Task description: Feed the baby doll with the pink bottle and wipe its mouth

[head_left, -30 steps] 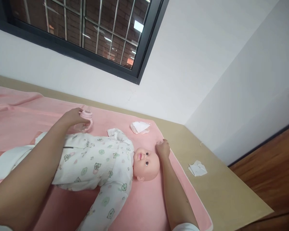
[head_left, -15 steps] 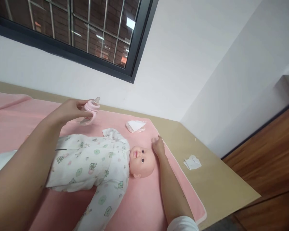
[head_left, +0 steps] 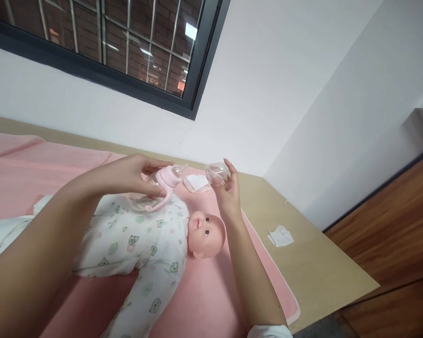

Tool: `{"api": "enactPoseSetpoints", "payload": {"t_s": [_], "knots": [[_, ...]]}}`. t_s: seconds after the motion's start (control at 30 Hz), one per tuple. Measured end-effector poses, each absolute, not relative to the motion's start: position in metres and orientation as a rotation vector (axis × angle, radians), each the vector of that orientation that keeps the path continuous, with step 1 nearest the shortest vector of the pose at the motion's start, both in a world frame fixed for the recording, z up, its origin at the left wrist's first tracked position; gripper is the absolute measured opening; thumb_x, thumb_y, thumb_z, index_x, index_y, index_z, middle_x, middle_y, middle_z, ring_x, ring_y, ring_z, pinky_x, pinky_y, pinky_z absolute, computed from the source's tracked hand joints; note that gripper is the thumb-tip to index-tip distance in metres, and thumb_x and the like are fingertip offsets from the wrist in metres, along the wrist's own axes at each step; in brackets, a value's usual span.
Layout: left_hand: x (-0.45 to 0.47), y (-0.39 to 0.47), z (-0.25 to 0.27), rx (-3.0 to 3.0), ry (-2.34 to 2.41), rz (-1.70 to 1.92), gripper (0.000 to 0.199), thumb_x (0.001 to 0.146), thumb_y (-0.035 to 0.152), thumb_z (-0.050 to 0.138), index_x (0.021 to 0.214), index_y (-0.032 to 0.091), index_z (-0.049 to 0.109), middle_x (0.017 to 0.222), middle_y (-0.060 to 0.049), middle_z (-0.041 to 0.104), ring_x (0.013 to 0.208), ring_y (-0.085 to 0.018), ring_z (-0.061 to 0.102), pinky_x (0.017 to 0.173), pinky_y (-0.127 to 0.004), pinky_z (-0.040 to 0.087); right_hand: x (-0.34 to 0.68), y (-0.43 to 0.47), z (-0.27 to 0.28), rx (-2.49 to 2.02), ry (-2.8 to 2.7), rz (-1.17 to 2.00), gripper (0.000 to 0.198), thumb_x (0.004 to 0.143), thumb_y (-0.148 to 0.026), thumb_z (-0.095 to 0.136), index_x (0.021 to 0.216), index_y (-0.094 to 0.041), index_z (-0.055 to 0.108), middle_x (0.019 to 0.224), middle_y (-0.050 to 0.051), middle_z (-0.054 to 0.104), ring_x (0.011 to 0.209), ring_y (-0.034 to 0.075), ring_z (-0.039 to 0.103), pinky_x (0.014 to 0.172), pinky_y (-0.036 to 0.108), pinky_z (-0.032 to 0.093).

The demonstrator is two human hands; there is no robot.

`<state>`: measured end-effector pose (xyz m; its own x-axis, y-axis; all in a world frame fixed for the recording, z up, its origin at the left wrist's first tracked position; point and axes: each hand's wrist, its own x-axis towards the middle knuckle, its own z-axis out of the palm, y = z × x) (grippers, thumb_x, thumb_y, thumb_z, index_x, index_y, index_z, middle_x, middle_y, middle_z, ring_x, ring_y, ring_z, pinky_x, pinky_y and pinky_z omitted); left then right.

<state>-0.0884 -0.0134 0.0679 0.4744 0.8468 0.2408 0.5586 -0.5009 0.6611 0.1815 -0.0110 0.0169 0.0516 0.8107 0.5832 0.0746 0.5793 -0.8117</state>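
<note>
Above the doll's chest, my left hand [head_left: 141,176] grips a baby bottle [head_left: 169,177] with a pink collar and pink handles. The bottle is tilted, its clear nipple pointing right. My right hand [head_left: 227,190] holds a clear bottle cap [head_left: 216,172] between thumb and fingers, a short gap to the right of the nipple. Beneath lies a baby doll [head_left: 205,234] on its back, head to the right, in a white printed outfit [head_left: 134,239]. Part of its body is hidden behind my left forearm.
A pink blanket [head_left: 200,291] covers much of the wooden tabletop [head_left: 317,263]. On it, behind the doll's head, lies a white tissue in clear wrapping [head_left: 195,182]. Another folded white tissue [head_left: 280,236] rests on the wood at right. A barred window [head_left: 127,47] is in the wall behind.
My left hand has brought the bottle to the right and tilted it. My right hand has lifted from the blanket beside the doll's head, with the clear cap now in it.
</note>
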Motion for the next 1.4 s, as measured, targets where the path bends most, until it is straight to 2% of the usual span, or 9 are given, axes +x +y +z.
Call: {"api": "enactPoseSetpoints", "payload": {"t_s": [0.13, 0.37, 0.57, 0.7, 0.83, 0.97, 1.1, 1.3, 1.4], "knots": [[-0.076, -0.021, 0.063, 2.24, 1.088, 0.698, 0.084, 0.072, 0.045, 0.075, 0.15, 0.034, 0.045, 0.125, -0.002, 0.07, 0.112, -0.027, 0.065, 0.088, -0.031, 0.052, 0.158, -0.04, 0.029, -0.751, -1.474, 0.746, 0.075, 0.084, -0.058, 0.066, 0.149, -0.035, 0.035, 0.14, 0.008, 0.054, 0.129, 0.023, 0.057, 0.109, 0.045, 0.049], [-0.064, -0.027, 0.06, 2.194, 1.136, 0.712, 0.105, 0.064, 0.056, 0.079, 0.155, 0.042, 0.03, 0.108, -0.001, 0.074, 0.09, -0.026, 0.071, 0.076, -0.031, 0.054, 0.15, -0.043, 0.024, -0.722, -1.669, 0.79, 0.072, 0.086, -0.058, 0.064, 0.149, -0.035, 0.04, 0.144, 0.005, 0.054, 0.134, 0.024, 0.052, 0.113, 0.045, 0.047], [-0.065, -0.028, 0.062, 2.108, 1.064, 0.821, 0.114, 0.062, 0.047, 0.083, 0.158, 0.042, 0.02, 0.096, 0.0, 0.075, 0.083, -0.024, 0.071, 0.074, -0.031, 0.055, 0.157, -0.049, 0.03, -0.706, -1.809, 0.864, 0.07, 0.093, -0.059, 0.052, 0.155, -0.041, 0.025, 0.16, 0.0, 0.035, 0.149, 0.026, 0.033, 0.117, 0.053, 0.04], [-0.06, -0.027, 0.063, 1.93, 1.025, 0.946, 0.109, 0.056, 0.045, 0.087, 0.153, 0.037, 0.036, 0.09, -0.001, 0.075, 0.081, -0.025, 0.072, 0.071, -0.031, 0.058, 0.16, -0.053, 0.034, -0.656, -1.892, 0.911, 0.1, 0.082, -0.05, 0.072, 0.157, -0.043, 0.007, 0.158, 0.004, 0.037, 0.142, 0.026, 0.044, 0.11, 0.051, 0.049], [-0.054, -0.025, 0.058, 1.976, 1.047, 1.059, 0.084, 0.056, 0.049, 0.086, 0.135, 0.033, 0.061, 0.098, -0.001, 0.075, 0.094, -0.028, 0.072, 0.074, -0.03, 0.059, 0.153, -0.052, 0.029, -0.667, -1.834, 0.91, 0.111, 0.077, -0.046, 0.078, 0.156, -0.044, 0.001, 0.159, 0.007, 0.035, 0.134, 0.025, 0.053, 0.102, 0.046, 0.056], [-0.046, -0.03, 0.053, 2.022, 1.032, 1.061, 0.077, 0.056, 0.052, 0.086, 0.128, 0.031, 0.068, 0.104, 0.001, 0.076, 0.103, -0.03, 0.07, 0.086, -0.033, 0.058, 0.146, -0.045, 0.019, -0.65, -1.755, 0.91, 0.122, 0.069, -0.049, 0.084, 0.155, -0.043, -0.002, 0.159, 0.009, 0.033, 0.134, 0.027, 0.053, 0.102, 0.046, 0.055], [-0.039, -0.038, 0.055, 2.071, 1.061, 1.098, 0.078, 0.057, 0.053, 0.086, 0.128, 0.023, 0.069, 0.105, -0.002, 0.077, 0.099, -0.029, 0.069, 0.084, -0.037, 0.056, 0.142, -0.04, 0.012, -0.58, -1.718, 0.917, 0.141, 0.057, -0.055, 0.089, 0.154, -0.044, -0.013, 0.155, 0.01, 0.038, 0.134, 0.029, 0.053, 0.102, 0.05, 0.056], [-0.06, -0.04, 0.064, 2.29, 1.167, 0.959, 0.061, 0.073, 0.065, 0.068, 0.123, 0.03, 0.072, 0.111, 0.002, 0.076, 0.097, -0.029, 0.069, 0.082, -0.037, 0.053, 0.137, -0.034, 0.007, -0.627, -1.586, 0.821, 0.134, 0.054, -0.049, 0.092, 0.154, -0.041, 0.004, 0.146, 0.011, 0.044, 0.12, 0.027, 0.062, 0.091, 0.044, 0.061], [-0.08, -0.046, 0.059, 2.354, 1.262, 0.888, 0.064, 0.068, 0.078, 0.063, 0.109, 0.032, 0.078, 0.109, 0.005, 0.076, 0.097, -0.029, 0.069, 0.086, -0.039, 0.052, 0.157, -0.013, 0.003, -0.699, -1.462, 0.627, 0.129, 0.058, -0.048, 0.09, 0.154, -0.04, 0.004, 0.146, 0.012, 0.043, 0.115, 0.023, 0.064, 0.09, 0.038, 0.06]]}}
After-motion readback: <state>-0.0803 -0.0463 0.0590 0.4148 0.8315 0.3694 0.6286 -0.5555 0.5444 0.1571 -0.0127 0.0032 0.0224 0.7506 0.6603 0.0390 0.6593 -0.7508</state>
